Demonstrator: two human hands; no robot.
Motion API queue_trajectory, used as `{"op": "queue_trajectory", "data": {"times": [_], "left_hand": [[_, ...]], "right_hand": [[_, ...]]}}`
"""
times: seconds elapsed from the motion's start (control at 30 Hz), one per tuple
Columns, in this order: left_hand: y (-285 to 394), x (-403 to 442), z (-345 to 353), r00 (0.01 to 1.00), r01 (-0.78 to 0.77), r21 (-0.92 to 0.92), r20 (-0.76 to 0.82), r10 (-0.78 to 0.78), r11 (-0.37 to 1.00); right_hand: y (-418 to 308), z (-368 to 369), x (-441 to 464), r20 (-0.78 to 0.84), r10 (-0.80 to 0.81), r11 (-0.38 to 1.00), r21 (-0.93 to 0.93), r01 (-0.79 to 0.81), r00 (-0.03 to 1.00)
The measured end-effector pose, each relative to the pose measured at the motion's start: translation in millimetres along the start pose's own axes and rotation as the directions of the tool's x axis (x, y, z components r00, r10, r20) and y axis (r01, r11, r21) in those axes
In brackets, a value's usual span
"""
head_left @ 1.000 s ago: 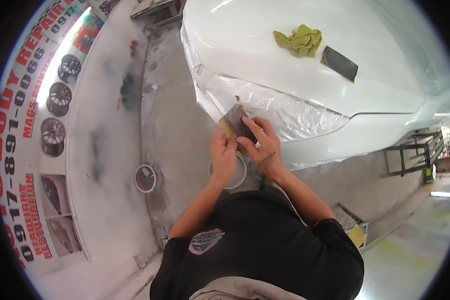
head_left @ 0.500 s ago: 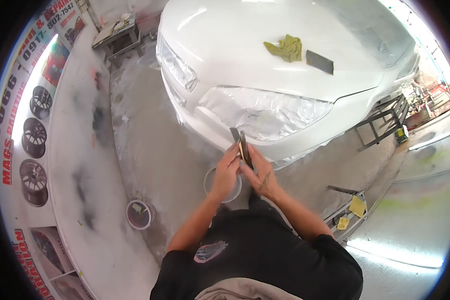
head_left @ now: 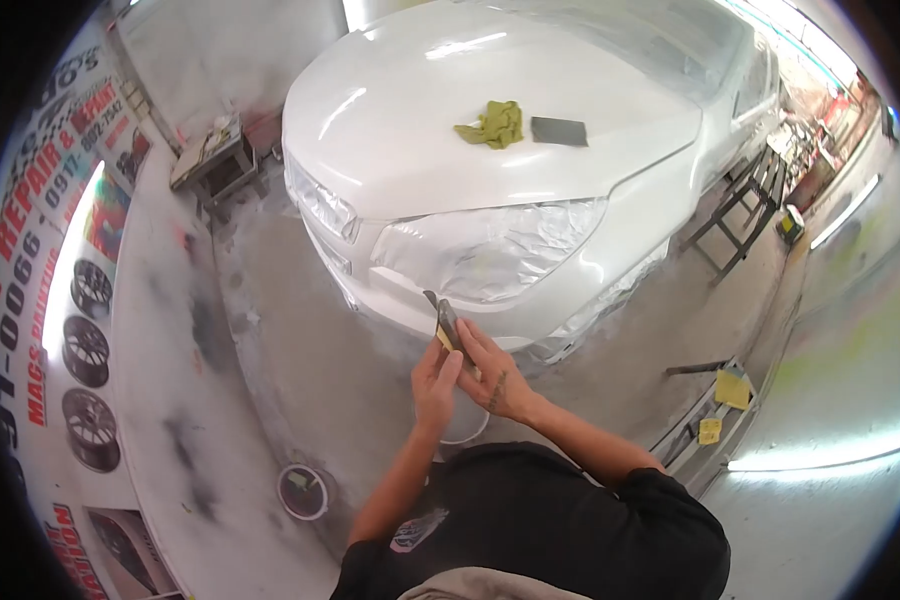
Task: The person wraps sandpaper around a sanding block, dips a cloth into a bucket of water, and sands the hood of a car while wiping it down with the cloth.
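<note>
My left hand (head_left: 434, 390) and my right hand (head_left: 498, 378) are together in front of the car's bumper (head_left: 530, 322). Between them is a dark grey piece of sandpaper (head_left: 447, 322), folded or wrapped, with a pale yellow edge showing; whether a block lies inside is hidden. Fingers of both hands close on it, the left thumb across its lower end. Behind and below the hands, a round pale bucket (head_left: 466, 432) is partly covered. On the white hood (head_left: 400, 150) lie a crumpled olive-green cloth (head_left: 497, 125) and a flat dark grey sheet (head_left: 560, 131). Silver-looking masking film (head_left: 490, 250) covers the headlight.
A small bucket (head_left: 303, 514) stands on the floor at the left, beside a white wall (head_left: 200, 400). A cluttered bench (head_left: 210, 160) is at the back left. To the right are a dark metal stand (head_left: 745, 215) and a low rack with yellow pieces (head_left: 732, 389).
The camera view has tilted up and turned right, so the car and walls shift in frame. My hands stay together on the sandpaper, with its angle and the left thumb's position slightly changed.
</note>
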State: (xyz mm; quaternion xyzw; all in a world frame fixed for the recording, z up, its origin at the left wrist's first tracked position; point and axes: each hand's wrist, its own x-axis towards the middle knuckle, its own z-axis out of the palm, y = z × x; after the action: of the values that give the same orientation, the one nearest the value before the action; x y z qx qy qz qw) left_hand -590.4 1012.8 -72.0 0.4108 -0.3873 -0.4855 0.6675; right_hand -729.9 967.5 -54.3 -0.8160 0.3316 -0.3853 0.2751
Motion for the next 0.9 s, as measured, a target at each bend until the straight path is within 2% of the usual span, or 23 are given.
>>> {"op": "queue_trajectory", "data": {"times": [0.07, 0.17, 0.23, 0.33, 0.47, 0.57, 0.67, 0.77, 0.87, 0.9], "left_hand": [[3.3, -1.0, 13.1, 0.998, -0.037, 0.068, 0.047, 0.034, 0.997], [-2.7, -6.5, 33.7, 0.998, -0.054, 0.133, 0.036, 0.05, 0.99], [-16.6, -11.2, 41.8, 0.996, 0.03, 0.052, 0.083, -0.034, 0.998], [-28.3, -15.1, 59.5, 0.983, 0.123, 0.005, 0.133, -0.123, 0.992], [-36.3, -21.8, 83.7, 0.95, 0.267, -0.035, 0.175, -0.257, 0.963], [-40.7, -27.5, 97.8, 0.958, 0.231, 0.016, 0.172, -0.23, 0.973], [-50.5, -28.7, 100.2, 0.969, 0.113, 0.223, 0.192, -0.157, 0.968], [-44.7, -31.2, 116.5, 0.977, -0.025, 0.267, 0.21, -0.032, 0.963], [-51.4, -27.1, 123.8, 0.967, 0.054, 0.183, 0.236, -0.097, 0.982], [-46.0, -27.9, 130.6, 0.964, 0.033, 0.192, 0.252, -0.082, 0.981]], "right_hand": [[1.7, -6.4, -9.2, -0.025, 0.0, 1.0, 0.015, 0.001, 1.0], [10.2, -20.0, -30.2, -0.042, 0.029, 1.0, 0.007, -0.029, 0.999], [15.6, -33.6, -39.2, -0.051, 0.057, 0.998, 0.0, -0.057, 0.997], [12.7, -60.6, -50.7, -0.041, 0.194, 0.98, 0.04, -0.193, 0.98], [29.9, -74.5, -69.9, -0.1, 0.192, 0.981, 0.019, -0.191, 0.976], [44.0, -76.8, -85.0, -0.159, 0.17, 0.985, 0.039, -0.165, 0.973], [44.7, -87.1, -91.9, -0.163, 0.174, 0.983, 0.082, -0.162, 0.971], [39.7, -100.9, -93.0, -0.174, 0.164, 0.986, 0.061, -0.156, 0.971], [36.5, -109.8, -97.4, -0.221, 0.166, 0.986, 0.03, -0.163, 0.961], [34.0, -114.6, -98.2, -0.233, 0.173, 0.985, 0.046, -0.167, 0.957]]}}
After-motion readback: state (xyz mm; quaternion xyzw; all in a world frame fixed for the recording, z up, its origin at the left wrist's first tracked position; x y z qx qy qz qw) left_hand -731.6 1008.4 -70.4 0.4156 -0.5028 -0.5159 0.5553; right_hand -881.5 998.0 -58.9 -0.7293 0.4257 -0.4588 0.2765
